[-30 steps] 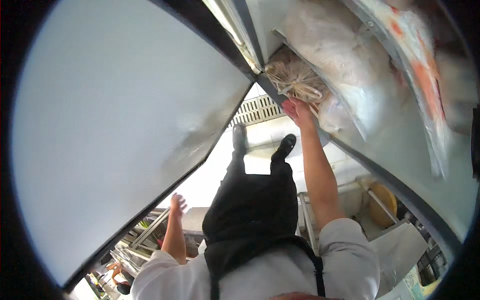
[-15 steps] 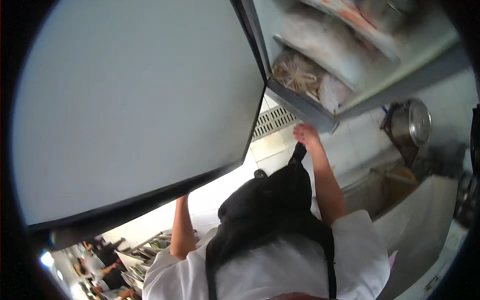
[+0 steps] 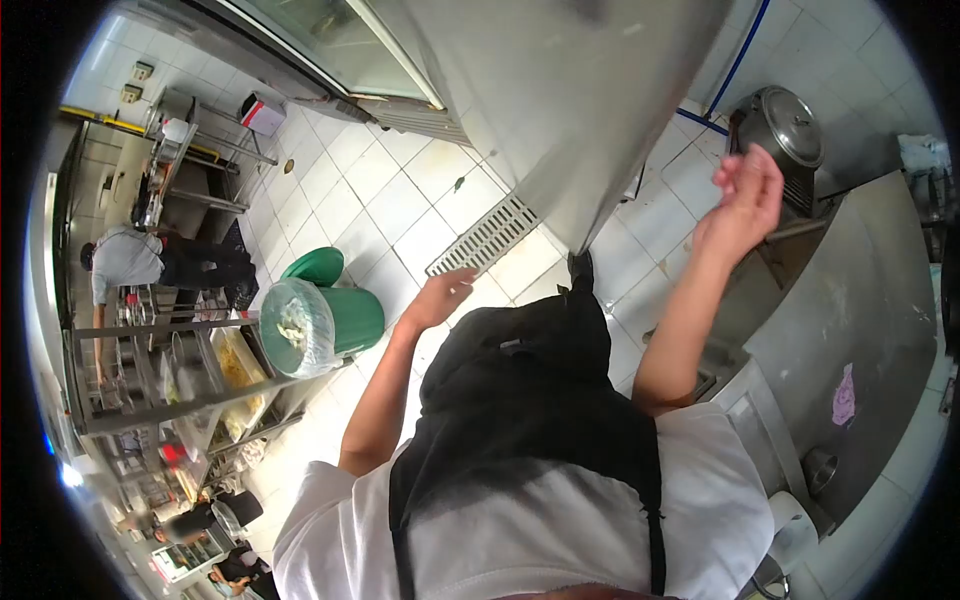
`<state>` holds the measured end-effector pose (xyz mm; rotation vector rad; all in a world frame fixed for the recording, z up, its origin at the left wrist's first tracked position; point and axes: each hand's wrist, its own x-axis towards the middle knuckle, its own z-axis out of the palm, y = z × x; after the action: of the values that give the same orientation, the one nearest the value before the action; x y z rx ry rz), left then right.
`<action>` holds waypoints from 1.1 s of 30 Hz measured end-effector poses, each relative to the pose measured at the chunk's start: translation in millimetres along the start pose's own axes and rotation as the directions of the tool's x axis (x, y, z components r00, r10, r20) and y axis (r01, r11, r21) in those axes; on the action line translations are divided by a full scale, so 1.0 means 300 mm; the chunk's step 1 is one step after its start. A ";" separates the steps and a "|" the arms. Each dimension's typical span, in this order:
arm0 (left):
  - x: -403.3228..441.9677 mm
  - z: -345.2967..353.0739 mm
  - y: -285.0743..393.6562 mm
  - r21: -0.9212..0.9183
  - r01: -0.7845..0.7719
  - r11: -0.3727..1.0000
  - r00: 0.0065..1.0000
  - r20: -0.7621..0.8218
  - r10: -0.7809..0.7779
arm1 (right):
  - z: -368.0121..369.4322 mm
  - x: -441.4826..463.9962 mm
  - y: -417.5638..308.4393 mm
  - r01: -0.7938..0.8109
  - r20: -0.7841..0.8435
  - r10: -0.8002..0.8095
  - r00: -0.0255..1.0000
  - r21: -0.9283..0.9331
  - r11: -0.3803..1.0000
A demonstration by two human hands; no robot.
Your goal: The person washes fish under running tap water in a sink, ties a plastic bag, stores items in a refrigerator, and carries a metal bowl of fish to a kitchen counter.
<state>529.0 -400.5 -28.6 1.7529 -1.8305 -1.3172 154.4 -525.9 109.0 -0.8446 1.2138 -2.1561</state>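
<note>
My left hand [image 3: 445, 297] hangs with its fingers stretched out, holding nothing, in front of the floor drain grate [image 3: 483, 236]. My right hand [image 3: 743, 205] is raised beside the grey metal fridge door [image 3: 575, 110]. Its fingers are loosely bent and apart, and I see nothing in them. The door's outer face now fills the top middle, and the shelves behind it are hidden. Behind my right hand stands a metal pot [image 3: 790, 128] with a lid.
A green bin [image 3: 355, 318] with a clear liner stands on the left, by a metal rack [image 3: 240, 385] with trays. On the right is a steel counter [image 3: 850, 290] with a pink scrap [image 3: 844, 395] and a small metal bowl [image 3: 820, 468]. Another person [image 3: 135, 262] bends at the far left.
The fridge door has swung from wide open to across the cabinet, hiding the bags inside. My left hand came off the door edge; my right hand rose to the right. The view turned left.
</note>
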 end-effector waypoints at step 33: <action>-0.602 0.510 -0.839 -0.884 0.378 0.273 0.467 -0.072 -0.881 | -0.318 -0.288 1.001 0.025 0.069 0.981 -0.179 -0.997 0.075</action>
<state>617.9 -136.7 -233.3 2.0463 0.0629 -1.2697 183.3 -552.1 -215.3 -1.0935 1.3025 0.3220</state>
